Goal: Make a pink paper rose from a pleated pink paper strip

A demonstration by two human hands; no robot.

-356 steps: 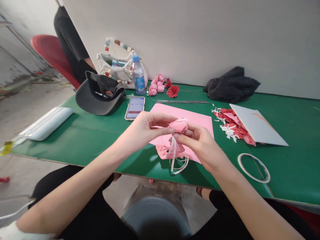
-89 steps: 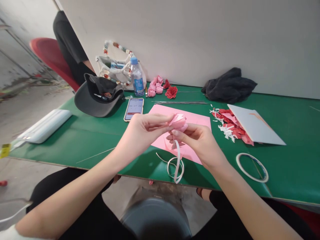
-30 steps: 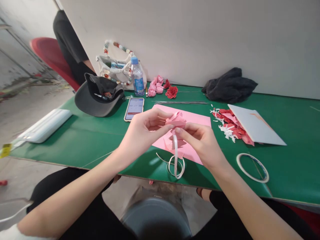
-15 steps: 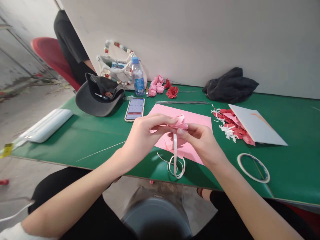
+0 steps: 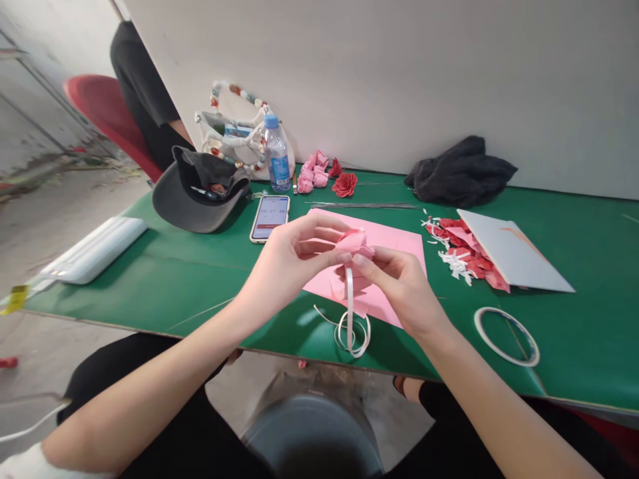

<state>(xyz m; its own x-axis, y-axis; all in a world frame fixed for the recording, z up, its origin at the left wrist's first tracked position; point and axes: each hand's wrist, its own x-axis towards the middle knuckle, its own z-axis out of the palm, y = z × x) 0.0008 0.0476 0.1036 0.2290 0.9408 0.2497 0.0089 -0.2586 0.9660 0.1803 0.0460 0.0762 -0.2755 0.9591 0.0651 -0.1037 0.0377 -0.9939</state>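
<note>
A pink paper flower (image 5: 355,242) is held between my two hands above the table. My left hand (image 5: 299,253) grips it from the left, thumb at its base and fingers curved behind it. From the right, my right hand (image 5: 397,276) pinches its lower edge between thumb and forefinger. A white strip of tape (image 5: 350,303) hangs from beneath the flower and curls into loose loops near the table's front edge. Below the hands lies a pink sheet of paper (image 5: 394,233), with more folded pink paper on it, partly hidden.
Behind are a phone (image 5: 270,218), a bottle (image 5: 277,156), a cap (image 5: 200,193), finished pink flowers (image 5: 313,171) and a red flower (image 5: 344,185). Thin wires (image 5: 362,205) lie past the sheet. To the right are paper scraps (image 5: 464,249), a white board (image 5: 509,249) and a tape roll (image 5: 506,336).
My left fingers have lifted and spread a little behind the flower, showing more of it. The flower has turned slightly; my right hand keeps nearly the same pinch.
</note>
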